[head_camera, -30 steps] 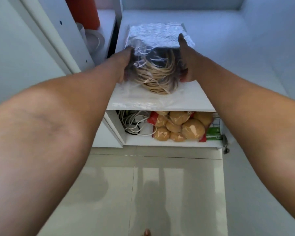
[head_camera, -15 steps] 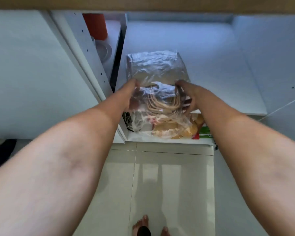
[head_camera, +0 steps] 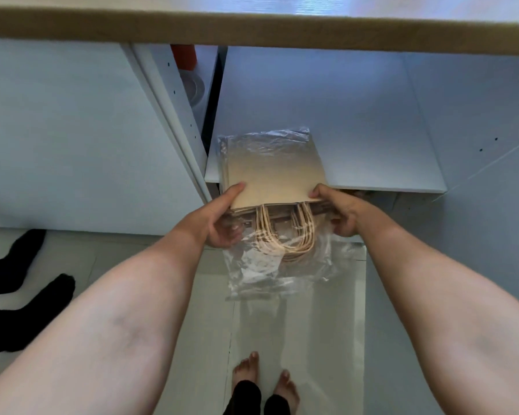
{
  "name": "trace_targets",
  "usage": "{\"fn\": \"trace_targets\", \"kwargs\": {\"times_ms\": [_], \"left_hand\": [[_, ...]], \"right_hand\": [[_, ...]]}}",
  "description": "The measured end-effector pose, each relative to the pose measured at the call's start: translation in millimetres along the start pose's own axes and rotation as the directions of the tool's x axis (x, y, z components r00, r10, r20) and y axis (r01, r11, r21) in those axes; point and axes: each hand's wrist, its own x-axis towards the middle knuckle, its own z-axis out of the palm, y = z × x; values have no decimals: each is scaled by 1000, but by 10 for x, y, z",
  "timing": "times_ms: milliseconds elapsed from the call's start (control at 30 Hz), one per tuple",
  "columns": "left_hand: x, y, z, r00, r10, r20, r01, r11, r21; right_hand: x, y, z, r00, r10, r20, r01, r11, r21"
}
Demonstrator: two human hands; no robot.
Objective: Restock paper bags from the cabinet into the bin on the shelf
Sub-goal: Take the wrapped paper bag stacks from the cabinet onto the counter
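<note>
A stack of flat brown paper bags (head_camera: 274,178) with twisted paper handles sits inside a clear plastic wrapper (head_camera: 270,274). Its far half rests on the white cabinet shelf (head_camera: 381,163); the handle end and loose wrapper hang past the shelf's front edge. My left hand (head_camera: 222,218) grips the stack's near left corner, thumb on top. My right hand (head_camera: 340,212) grips the near right corner the same way. No bin is in view.
A wooden countertop edge (head_camera: 252,31) runs across the top. The open white cabinet door (head_camera: 168,115) stands at the left, with an orange object (head_camera: 186,56) behind it. Black-socked feet (head_camera: 21,295) of another person are at the left; my bare feet (head_camera: 264,375) stand on the glossy floor.
The pack has been pulled toward me, out over the shelf's front edge, with the handles now hanging free. My view has drawn back and up, so the countertop edge shows.
</note>
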Motion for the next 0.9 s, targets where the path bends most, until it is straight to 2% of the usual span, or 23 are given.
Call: {"fn": "trace_targets", "kwargs": {"times_ms": [133,300,567,733,900], "left_hand": [[-71,-172,-70,999,-23,48,26,997,-66],[-194,-429,-117,996,45,80,-36,993,-111],[-724,-759,-293,998,34,48,-27,989,-149],[-1286,-1008,-575,998,-26,48,37,971,-237],[-1929,-1094,-925,1000,-15,20,20,952,-305]], "right_hand": [[-139,192,35,1000,6,28,-7,999,46],[-362,333,49,994,68,84,-74,994,76],[-739,511,264,980,76,183,-114,972,204],[-1112,496,508,964,75,253,-110,986,126],[-1442,243,783,930,72,360,-83,996,13]]}}
